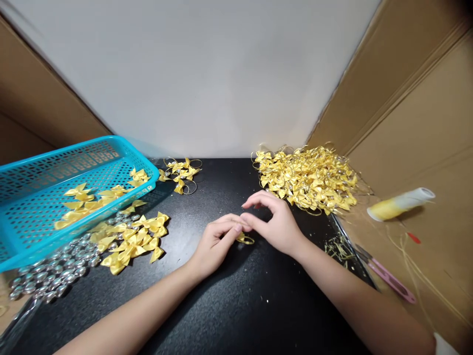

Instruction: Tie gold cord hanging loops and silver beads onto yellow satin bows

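Observation:
Both hands meet over the middle of the black table. My left hand (218, 242) is closed in a pinch, thumb against the fingers, on a yellow bow with a gold cord loop (244, 239), mostly hidden beneath the fingers. My right hand (277, 222) touches the left fingertips with its thumb side; its fingers are curved and parted, and whether anything thin lies between them is too small to tell. To the left lie loose yellow bows (136, 241) beside silvery beads (62, 266). A large pile of looped yellow bows (310, 180) is beyond the right hand.
A blue basket (74, 148) holding yellow bows stands at the left. Several looped bows (183, 172) lie near the wall. On the right are a spool (401, 203), pink-handled snips (391, 280), cord scraps (340, 249) and cardboard sides (414, 123).

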Available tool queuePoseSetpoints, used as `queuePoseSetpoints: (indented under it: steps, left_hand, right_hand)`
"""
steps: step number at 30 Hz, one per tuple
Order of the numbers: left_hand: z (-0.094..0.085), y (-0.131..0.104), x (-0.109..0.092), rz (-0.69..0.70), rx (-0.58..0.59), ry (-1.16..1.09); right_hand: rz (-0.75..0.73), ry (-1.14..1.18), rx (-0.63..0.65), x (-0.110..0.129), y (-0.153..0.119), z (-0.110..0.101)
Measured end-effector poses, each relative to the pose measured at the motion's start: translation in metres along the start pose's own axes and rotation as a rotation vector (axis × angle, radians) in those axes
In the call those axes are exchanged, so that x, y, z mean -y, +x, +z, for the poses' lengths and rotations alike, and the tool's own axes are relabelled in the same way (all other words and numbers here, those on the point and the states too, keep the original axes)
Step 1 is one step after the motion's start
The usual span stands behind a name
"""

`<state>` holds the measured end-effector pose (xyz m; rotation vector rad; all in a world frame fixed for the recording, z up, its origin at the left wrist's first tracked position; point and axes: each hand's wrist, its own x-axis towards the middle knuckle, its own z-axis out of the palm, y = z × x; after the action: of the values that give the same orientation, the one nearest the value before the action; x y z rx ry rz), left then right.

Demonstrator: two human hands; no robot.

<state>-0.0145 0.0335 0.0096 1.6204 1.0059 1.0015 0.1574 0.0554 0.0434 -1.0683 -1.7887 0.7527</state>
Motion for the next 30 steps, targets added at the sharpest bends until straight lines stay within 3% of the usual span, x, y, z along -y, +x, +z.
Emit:
queuePoseSetpoints:
  steps: [3, 10, 17, 23, 30]
  left_hand:
    - [-0.001, 0.0, 0.004, -0.051, -0.042, -0.079]
    - [-0.002, 0.002, 0.005, -0.062, -0.099, -0.026]
    - [-0.005, 0.002, -0.001, 0.017, 0.052, 0.189]
    - [-0.007, 0.004, -0.004, 0.009, 0.198, 0.221]
    - [-0.007, 0.003, -0.003, -0.053, 0.146, 0.213]
  right_hand:
    - [0.096, 0.023, -0.069, -0.009, 0.002, -0.002]
    - [0.076, -0.024, 0.108, -0.011, 0.0, -0.002]
    - [-0.218, -0.226, 0.318, -0.009, -0.001, -0.007]
    - [-0.346, -0.356, 0.334, -0.013, 0.004, -0.014]
    - [-0.45, -0.428, 0.307, -0.009, 0.006, -0.021]
